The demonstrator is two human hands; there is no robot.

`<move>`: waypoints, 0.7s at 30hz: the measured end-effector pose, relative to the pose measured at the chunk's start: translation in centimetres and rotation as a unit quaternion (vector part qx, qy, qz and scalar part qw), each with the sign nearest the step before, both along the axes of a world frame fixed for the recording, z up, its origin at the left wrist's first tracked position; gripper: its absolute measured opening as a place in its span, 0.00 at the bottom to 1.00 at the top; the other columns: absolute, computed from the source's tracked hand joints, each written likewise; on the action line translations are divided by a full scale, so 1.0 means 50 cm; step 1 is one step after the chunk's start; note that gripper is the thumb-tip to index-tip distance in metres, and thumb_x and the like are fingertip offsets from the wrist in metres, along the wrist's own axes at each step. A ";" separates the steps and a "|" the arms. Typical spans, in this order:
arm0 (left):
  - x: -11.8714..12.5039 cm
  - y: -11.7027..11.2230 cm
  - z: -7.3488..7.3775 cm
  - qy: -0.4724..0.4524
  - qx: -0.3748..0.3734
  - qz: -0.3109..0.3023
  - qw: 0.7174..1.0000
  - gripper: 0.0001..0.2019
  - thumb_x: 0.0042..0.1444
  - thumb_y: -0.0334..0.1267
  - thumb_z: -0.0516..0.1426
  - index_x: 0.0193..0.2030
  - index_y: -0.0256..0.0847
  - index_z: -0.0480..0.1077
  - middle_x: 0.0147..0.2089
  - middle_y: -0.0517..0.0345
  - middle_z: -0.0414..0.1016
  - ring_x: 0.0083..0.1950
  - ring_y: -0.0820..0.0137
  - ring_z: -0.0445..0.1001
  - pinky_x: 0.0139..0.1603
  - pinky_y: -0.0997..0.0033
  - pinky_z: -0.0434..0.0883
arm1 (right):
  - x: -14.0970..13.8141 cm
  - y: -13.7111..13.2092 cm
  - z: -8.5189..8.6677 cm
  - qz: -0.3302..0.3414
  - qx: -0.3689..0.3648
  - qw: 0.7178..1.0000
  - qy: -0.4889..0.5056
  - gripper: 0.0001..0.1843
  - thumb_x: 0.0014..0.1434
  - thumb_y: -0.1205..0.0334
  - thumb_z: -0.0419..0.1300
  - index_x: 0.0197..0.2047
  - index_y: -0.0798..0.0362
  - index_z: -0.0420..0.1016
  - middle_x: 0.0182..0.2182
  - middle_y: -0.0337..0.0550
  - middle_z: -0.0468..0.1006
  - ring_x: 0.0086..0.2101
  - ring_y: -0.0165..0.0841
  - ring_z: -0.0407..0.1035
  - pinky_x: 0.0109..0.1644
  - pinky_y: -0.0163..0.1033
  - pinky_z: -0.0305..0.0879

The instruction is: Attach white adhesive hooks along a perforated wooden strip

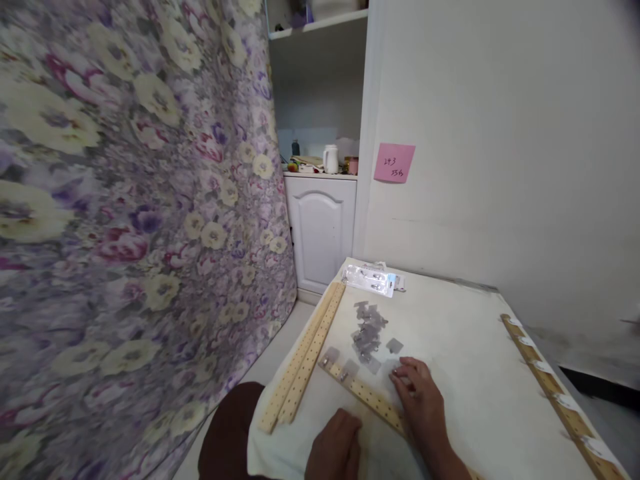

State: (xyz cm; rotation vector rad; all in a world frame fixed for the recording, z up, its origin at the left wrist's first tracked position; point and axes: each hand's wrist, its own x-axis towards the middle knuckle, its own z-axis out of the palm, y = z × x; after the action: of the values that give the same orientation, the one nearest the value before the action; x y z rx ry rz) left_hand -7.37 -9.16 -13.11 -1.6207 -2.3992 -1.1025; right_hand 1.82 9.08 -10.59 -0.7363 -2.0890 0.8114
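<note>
On the white-covered table (465, 347) a perforated wooden strip (367, 395) lies slanted in front of me, with two small grey squares stuck at its far end. My right hand (419, 399) rests across this strip, its fingertips pinched on a small grey square beside a pile of grey squares (369, 331). My left hand (336, 445) lies near the table's front edge, just left of the strip, with its fingers curled under; whether it holds anything is hidden.
Two more perforated wooden strips (305, 357) lie side by side along the table's left edge. Another strip with white patches (555, 387) runs down the right edge. A clear packet (373, 279) sits at the far corner. A floral curtain (125, 213) hangs at left, and a pink note (394, 163) is on the wall.
</note>
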 end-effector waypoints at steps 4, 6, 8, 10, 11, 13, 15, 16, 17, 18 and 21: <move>0.031 0.016 0.038 -0.149 0.015 -0.011 0.989 0.09 0.59 0.35 0.47 0.39 0.42 0.68 0.34 0.55 0.72 0.36 0.70 0.71 0.38 0.72 0.68 | 0.030 -0.027 -0.001 0.021 -0.012 0.999 0.037 0.11 0.58 0.56 0.53 0.34 0.51 0.73 0.52 0.49 0.68 0.44 0.36 0.70 0.41 0.38 0.72; 0.048 0.034 0.060 -0.254 0.023 -0.004 0.967 0.08 0.58 0.38 0.49 0.40 0.42 0.68 0.34 0.57 0.73 0.34 0.70 0.70 0.37 0.72 0.68 | 0.039 -0.041 0.001 0.031 -0.023 0.999 0.038 0.10 0.59 0.57 0.53 0.33 0.51 0.73 0.53 0.49 0.67 0.42 0.35 0.71 0.40 0.38 0.73; 0.059 0.054 0.078 -0.357 0.046 -0.002 0.933 0.09 0.56 0.41 0.52 0.42 0.41 0.67 0.37 0.56 0.74 0.36 0.69 0.71 0.39 0.71 0.68 | 0.042 -0.053 0.000 0.043 -0.031 0.998 0.035 0.09 0.59 0.58 0.54 0.32 0.51 0.73 0.52 0.49 0.68 0.40 0.34 0.72 0.40 0.37 0.73; 0.063 0.073 0.088 -0.445 0.078 -0.004 0.892 0.12 0.55 0.44 0.54 0.42 0.40 0.67 0.41 0.54 0.75 0.41 0.67 0.72 0.44 0.69 0.68 | 0.041 -0.063 -0.003 0.055 -0.025 0.998 0.029 0.08 0.58 0.60 0.54 0.32 0.50 0.73 0.49 0.48 0.70 0.41 0.34 0.72 0.43 0.37 0.72; 0.063 0.081 0.089 -0.479 0.091 -0.008 0.873 0.14 0.54 0.46 0.54 0.42 0.40 0.67 0.42 0.53 0.74 0.42 0.67 0.72 0.45 0.68 0.68 | 0.040 -0.066 -0.006 0.062 -0.015 0.998 0.027 0.07 0.58 0.61 0.54 0.33 0.50 0.73 0.48 0.47 0.71 0.43 0.35 0.71 0.45 0.37 0.72; 0.061 0.093 0.085 -0.534 0.114 -0.016 0.837 0.17 0.54 0.50 0.54 0.42 0.39 0.67 0.40 0.53 0.74 0.42 0.66 0.72 0.43 0.67 0.69 | 0.037 -0.072 -0.012 0.082 0.008 0.996 0.025 0.08 0.58 0.64 0.53 0.35 0.49 0.74 0.47 0.46 0.72 0.46 0.35 0.70 0.49 0.37 0.70; 0.058 0.100 0.075 -0.575 0.126 -0.023 0.808 0.19 0.52 0.53 0.54 0.40 0.38 0.68 0.36 0.55 0.74 0.39 0.67 0.72 0.39 0.67 0.69 | 0.035 -0.077 -0.016 0.106 0.024 0.994 0.024 0.10 0.59 0.65 0.51 0.38 0.48 0.74 0.46 0.45 0.72 0.47 0.34 0.69 0.51 0.37 0.68; 0.056 0.103 0.069 -0.590 0.130 -0.023 0.797 0.20 0.51 0.54 0.55 0.39 0.38 0.69 0.35 0.56 0.73 0.38 0.67 0.72 0.38 0.68 0.69 | 0.035 -0.079 -0.017 0.114 0.027 0.993 0.024 0.11 0.60 0.65 0.51 0.39 0.48 0.74 0.46 0.45 0.72 0.47 0.33 0.69 0.51 0.37 0.68; 0.055 0.105 0.065 -0.602 0.134 -0.021 0.787 0.20 0.49 0.55 0.56 0.37 0.38 0.69 0.34 0.56 0.73 0.37 0.67 0.72 0.37 0.68 0.69 | 0.034 -0.082 -0.016 0.122 0.028 0.992 0.024 0.12 0.60 0.66 0.51 0.40 0.48 0.74 0.46 0.46 0.72 0.46 0.33 0.69 0.50 0.36 0.68; 0.053 0.106 0.061 -0.612 0.136 -0.018 0.779 0.21 0.48 0.56 0.58 0.36 0.37 0.70 0.33 0.56 0.74 0.36 0.68 0.72 0.37 0.68 0.69 | 0.034 -0.084 -0.015 0.131 0.027 0.991 0.023 0.12 0.60 0.66 0.50 0.41 0.48 0.74 0.45 0.46 0.72 0.45 0.33 0.69 0.50 0.36 0.68; 0.046 0.107 0.057 -0.612 0.141 -0.004 0.778 0.22 0.45 0.56 0.60 0.35 0.37 0.72 0.34 0.53 0.75 0.36 0.66 0.73 0.38 0.68 0.70 | 0.036 -0.088 -0.008 0.164 0.015 0.986 0.023 0.12 0.60 0.67 0.50 0.40 0.49 0.73 0.43 0.46 0.72 0.44 0.32 0.70 0.48 0.35 0.69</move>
State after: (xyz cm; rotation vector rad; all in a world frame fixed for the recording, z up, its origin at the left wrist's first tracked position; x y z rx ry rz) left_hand -5.06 -3.82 -10.27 -0.8051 -2.4003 -3.0077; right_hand 3.61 4.68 -10.99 -0.3566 -2.2061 0.9600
